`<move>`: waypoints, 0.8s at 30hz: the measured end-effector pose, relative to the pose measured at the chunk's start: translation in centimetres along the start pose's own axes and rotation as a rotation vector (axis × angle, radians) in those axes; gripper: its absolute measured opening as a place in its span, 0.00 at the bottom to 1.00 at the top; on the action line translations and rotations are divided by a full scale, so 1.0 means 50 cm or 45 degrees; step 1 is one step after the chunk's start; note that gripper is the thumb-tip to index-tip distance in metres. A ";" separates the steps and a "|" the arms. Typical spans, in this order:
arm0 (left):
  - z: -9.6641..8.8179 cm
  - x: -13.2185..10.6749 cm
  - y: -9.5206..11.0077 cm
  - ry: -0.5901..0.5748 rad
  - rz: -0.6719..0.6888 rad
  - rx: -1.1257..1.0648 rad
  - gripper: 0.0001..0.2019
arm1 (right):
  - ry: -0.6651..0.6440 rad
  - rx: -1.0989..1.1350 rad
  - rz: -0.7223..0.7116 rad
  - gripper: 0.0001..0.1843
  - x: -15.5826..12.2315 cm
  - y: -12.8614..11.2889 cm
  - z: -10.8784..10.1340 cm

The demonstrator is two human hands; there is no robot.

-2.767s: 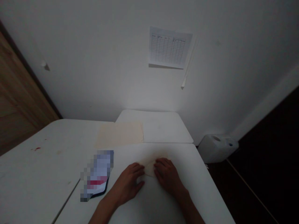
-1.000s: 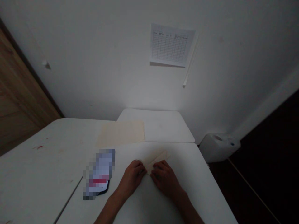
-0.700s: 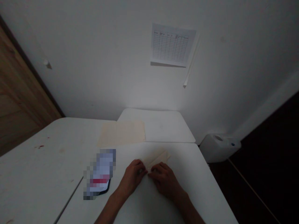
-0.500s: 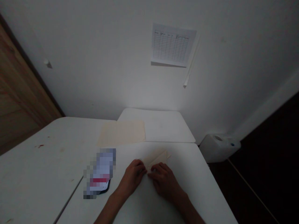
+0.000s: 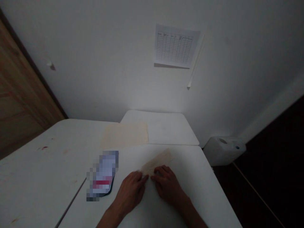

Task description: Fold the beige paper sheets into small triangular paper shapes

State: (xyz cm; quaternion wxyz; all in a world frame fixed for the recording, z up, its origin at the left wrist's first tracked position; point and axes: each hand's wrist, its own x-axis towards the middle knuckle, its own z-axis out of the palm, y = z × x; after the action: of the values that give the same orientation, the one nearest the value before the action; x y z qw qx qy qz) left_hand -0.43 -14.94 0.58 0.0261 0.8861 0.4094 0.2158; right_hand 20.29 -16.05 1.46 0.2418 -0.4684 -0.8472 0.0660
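Folded cream paper [image 5: 158,163] lies toward the far right part of the white worktop [image 5: 152,155], angled, with its narrow end running in between the hands and its wider end reaching toward the far edge. The left hand [image 5: 131,190] sits at that near end, its fingers pressed together and slightly curled, with the tips at or just touching the paper; the right hand [image 5: 167,185] rests beside it, fingers loosely spread, with the tips on the paper's near corner. Whether either hand pinches the sheet cannot be told from here. It looks light, thin and soft, likely to slide on the smooth top and to crease easily, so flat fingertip pressure along the folded edge, or a pinch on both layers, would seem the surest hold. Nearby, a pixelated flat object [image 5: 102,175] with a red band lies just left of the left hand, and a flat cream sheet [image 5: 124,134] crosses the worktop's far edge onto a second white table [image 5: 171,128]
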 end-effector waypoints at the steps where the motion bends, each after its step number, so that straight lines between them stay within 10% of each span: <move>1: 0.000 0.001 0.000 -0.004 -0.013 0.005 0.18 | -0.001 0.000 0.002 0.12 0.000 -0.001 -0.001; 9: -0.001 0.001 0.006 -0.062 -0.113 0.065 0.19 | -0.045 -0.027 0.011 0.22 0.000 -0.008 -0.005; 24: 0.004 -0.003 0.006 -0.089 -0.223 0.218 0.16 | 0.038 0.038 0.030 0.12 -0.002 -0.001 0.003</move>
State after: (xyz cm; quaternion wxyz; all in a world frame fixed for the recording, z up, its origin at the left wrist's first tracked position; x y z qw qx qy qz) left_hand -0.24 -15.21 0.40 -0.0166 0.8528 0.5011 0.1460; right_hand 20.23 -16.13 1.29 0.2606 -0.4756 -0.8369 0.0746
